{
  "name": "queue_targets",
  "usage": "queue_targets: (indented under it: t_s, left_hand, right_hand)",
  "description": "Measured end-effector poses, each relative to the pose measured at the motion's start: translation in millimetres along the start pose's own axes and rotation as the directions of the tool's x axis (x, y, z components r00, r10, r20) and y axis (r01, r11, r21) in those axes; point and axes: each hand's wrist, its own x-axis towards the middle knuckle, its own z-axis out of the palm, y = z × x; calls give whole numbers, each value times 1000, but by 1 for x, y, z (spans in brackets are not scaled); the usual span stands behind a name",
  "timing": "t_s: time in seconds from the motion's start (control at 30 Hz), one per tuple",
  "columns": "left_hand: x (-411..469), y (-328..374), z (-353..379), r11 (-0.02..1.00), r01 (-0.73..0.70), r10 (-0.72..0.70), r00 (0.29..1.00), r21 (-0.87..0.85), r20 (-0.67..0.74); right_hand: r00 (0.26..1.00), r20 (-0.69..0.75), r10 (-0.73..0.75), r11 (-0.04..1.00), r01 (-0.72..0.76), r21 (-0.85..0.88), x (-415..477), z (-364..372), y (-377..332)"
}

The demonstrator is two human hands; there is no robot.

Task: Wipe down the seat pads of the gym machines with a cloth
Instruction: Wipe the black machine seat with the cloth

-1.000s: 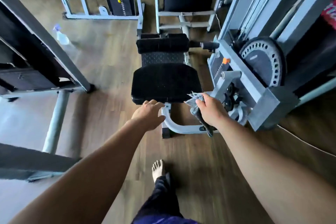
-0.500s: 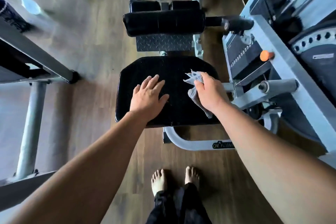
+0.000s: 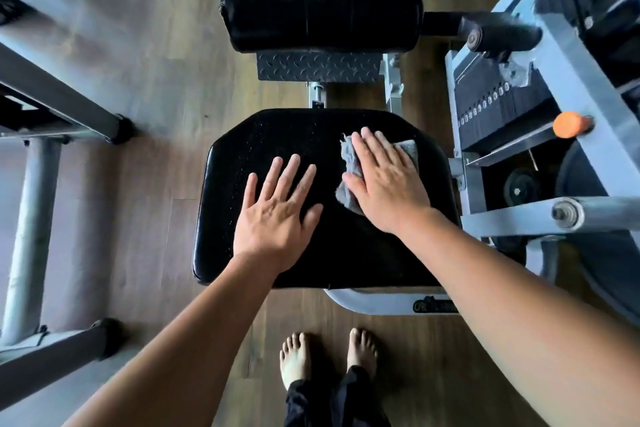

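Observation:
A black padded seat (image 3: 263,135) of a grey gym machine fills the middle of the head view, speckled with small droplets. My left hand (image 3: 277,215) lies flat on its left half with fingers spread and straight. A crumpled grey cloth (image 3: 348,161) sits on the right half of the pad. My right hand (image 3: 386,180) presses down on it with straight fingers and covers most of it, so only the cloth's left edge and a far corner show.
Beyond the seat sit a black roller pad (image 3: 322,19) and a checker-plate footrest (image 3: 317,66). A weight stack (image 3: 498,104) with an orange pin knob (image 3: 569,124) and a grey frame stand close on the right. Another machine's grey bars (image 3: 29,229) run along the left. My bare feet stand on wood floor.
I have come closer over the seat. My left hand moved from the seat's front edge onto the pad. My right hand went from gripping the cloth to pressing it flat on the pad.

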Motion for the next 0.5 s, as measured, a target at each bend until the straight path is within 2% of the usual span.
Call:
queue_targets:
  t_s: [0.1, 0.17, 0.33, 0.4, 0.5]
  left_hand:
    - [0, 0, 1, 1000, 4, -4, 1000, 9, -8]
    - [0, -1, 2, 1000, 3, -3, 1000, 19, -17]
    - [0, -1, 2, 1000, 8, -8, 1000, 17, -10]
    - [0, 0, 1, 1000, 5, -5, 1000, 19, -5]
    - [1, 0, 0, 1000, 14, -14, 1000, 23, 1]
  right_hand:
    - [994, 4, 110, 994, -110, 18, 65, -14, 0]
    - [992, 6, 124, 992, -125, 23, 73, -17, -9]
    - [996, 12, -94, 995, 94, -15, -50, 0, -16]
    - [990, 45, -132, 991, 133, -30, -89, 5, -10]
    - [994, 51, -94, 995, 96, -26, -54, -2, 2]
